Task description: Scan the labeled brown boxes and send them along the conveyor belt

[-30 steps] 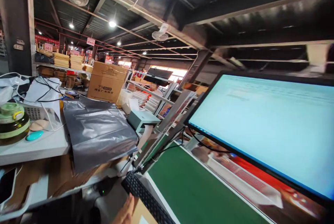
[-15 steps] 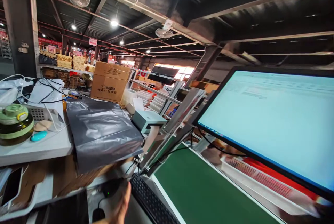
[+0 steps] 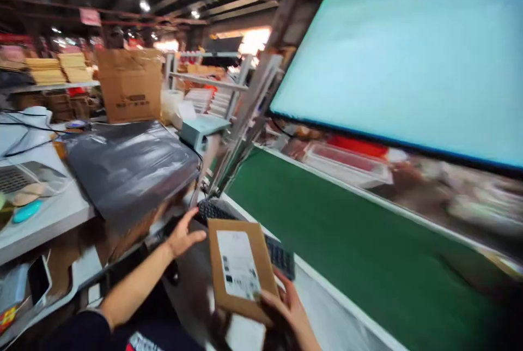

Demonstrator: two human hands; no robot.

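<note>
Box point(image 3: 241, 268) at lower centre of the frame, running lengthwise downward and slightly right, clamped at its lower right by the right hand point(image 3: 288, 303), apart from the spread left hand point(image 3: 182, 237) just leftward.

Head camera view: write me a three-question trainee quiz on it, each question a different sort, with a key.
1. Multiple choice. What does the right hand hold?
A) the black keyboard
B) the small cardboard box
C) the teal oval object

2. True or false. The left hand is open, with nothing in its grasp.

3. Fill the gap. The long flat surface below the monitor in the picture is coloured ____.

Key: 1. B; 2. True; 3. green
</note>
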